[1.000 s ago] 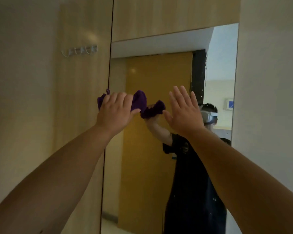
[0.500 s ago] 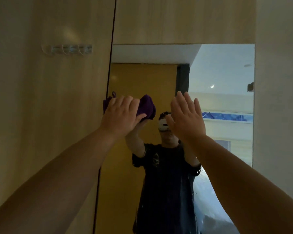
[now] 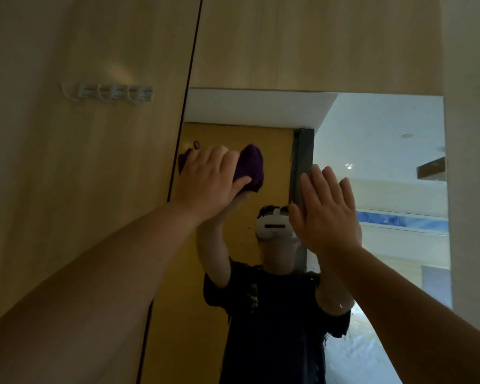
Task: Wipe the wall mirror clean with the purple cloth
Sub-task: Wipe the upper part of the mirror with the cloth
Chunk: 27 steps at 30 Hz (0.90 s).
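Left hand point(image 3: 208, 178) up high, fingers curled round purple cloth point(image 3: 250, 164), pressing it on mirror point(image 3: 372, 151) near its left edge, close under the top edge
Right hand point(image 3: 326, 209) beside it, a bit lower, flat, fingers straight and together, holding nothing; cannot tell if touching the glass
Both bare arms stretched up from below
Wood wall point(image 3: 81, 217) to the left, with a row of clear hooks point(image 3: 108, 92)
Far in the glass: yellow door, bright room
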Motion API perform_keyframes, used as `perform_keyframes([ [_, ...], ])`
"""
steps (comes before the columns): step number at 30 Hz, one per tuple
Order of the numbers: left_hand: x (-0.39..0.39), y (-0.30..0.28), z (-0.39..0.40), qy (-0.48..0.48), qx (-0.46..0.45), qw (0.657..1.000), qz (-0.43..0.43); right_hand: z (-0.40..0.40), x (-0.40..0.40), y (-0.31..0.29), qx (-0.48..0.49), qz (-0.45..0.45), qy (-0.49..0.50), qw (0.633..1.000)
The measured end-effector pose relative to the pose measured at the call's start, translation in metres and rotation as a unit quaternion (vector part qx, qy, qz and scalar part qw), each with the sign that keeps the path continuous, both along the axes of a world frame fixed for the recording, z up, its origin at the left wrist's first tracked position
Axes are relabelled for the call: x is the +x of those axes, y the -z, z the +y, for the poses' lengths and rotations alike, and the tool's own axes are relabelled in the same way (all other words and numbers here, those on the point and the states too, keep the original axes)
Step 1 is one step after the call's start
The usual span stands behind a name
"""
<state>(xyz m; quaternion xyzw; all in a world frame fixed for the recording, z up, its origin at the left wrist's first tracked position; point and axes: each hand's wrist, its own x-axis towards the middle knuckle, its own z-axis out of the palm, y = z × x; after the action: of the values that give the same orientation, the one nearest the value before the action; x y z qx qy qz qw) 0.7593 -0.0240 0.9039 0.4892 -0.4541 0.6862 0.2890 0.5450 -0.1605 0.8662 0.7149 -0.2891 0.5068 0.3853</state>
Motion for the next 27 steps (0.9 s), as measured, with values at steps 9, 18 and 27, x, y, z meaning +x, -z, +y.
perform_keyframes([
  [9, 0.018, -0.093, 0.001, -0.019, 0.035, 0.998, 0.040, -0.006, 0.003, 0.002, -0.016, -0.012, 0.005, 1.000],
  [18, 0.061, -0.134, -0.005, 0.037, 0.082, 0.991, 0.101, -0.012, 0.003, 0.001, -0.029, -0.028, -0.005, 0.999],
  [27, 0.071, 0.036, -0.003, 0.041, 0.150, 0.987, 0.038, -0.008, 0.003, 0.003, -0.023, -0.028, -0.026, 0.999],
])
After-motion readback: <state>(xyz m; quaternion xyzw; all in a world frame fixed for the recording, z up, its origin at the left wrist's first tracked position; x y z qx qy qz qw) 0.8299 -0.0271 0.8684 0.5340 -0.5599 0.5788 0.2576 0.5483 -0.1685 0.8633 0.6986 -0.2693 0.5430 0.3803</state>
